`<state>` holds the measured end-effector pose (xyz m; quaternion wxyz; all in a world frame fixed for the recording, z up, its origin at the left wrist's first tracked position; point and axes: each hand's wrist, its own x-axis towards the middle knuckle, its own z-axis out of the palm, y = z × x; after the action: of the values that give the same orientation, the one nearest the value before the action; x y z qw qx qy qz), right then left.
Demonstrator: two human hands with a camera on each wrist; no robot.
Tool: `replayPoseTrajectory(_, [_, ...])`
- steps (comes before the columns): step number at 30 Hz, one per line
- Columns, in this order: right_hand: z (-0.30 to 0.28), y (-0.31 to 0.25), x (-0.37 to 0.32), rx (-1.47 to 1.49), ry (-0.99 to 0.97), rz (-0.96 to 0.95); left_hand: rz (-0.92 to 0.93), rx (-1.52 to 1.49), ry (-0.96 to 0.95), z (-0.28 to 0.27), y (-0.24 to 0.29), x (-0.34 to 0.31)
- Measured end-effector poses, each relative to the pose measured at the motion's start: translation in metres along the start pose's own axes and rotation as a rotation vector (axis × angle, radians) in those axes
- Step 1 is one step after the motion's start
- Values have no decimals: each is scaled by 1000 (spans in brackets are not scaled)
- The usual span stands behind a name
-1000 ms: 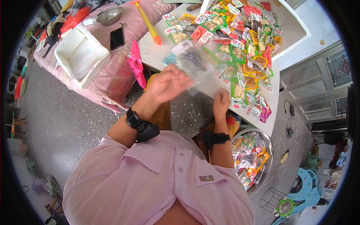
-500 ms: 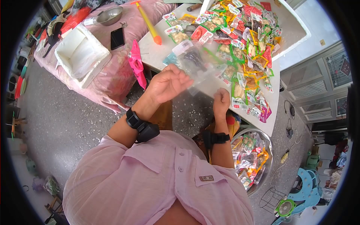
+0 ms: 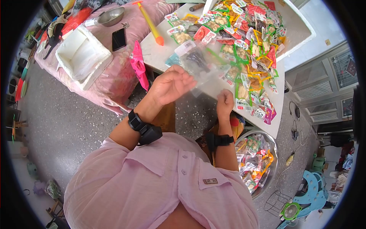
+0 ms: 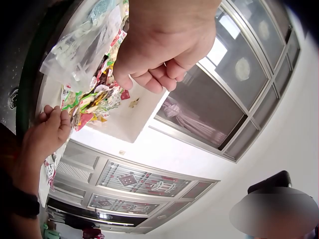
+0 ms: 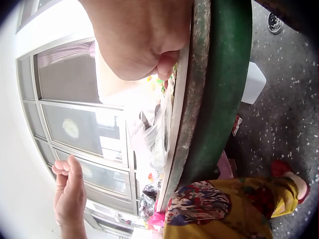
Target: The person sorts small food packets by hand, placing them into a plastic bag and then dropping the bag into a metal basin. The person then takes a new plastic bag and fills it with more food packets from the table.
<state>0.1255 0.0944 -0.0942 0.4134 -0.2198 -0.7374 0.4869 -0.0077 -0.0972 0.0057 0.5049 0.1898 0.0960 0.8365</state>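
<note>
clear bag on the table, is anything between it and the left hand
Nothing visible stands between the left hand and the clear bag: in the head view the loosely bent fingers reach its near edge, though contact can't be made out. The packets lie mostly beyond it.
</note>
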Motion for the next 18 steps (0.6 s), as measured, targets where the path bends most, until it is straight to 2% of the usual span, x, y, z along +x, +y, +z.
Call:
replayPoseTrajectory(10, [-1, -4, 1, -49, -11, -22, -32, -31, -45, -1, 1, 2])
replayPoseTrajectory(18, [-1, -2, 1, -15, -17, -21, -35, -78, 6, 5, 1, 2])
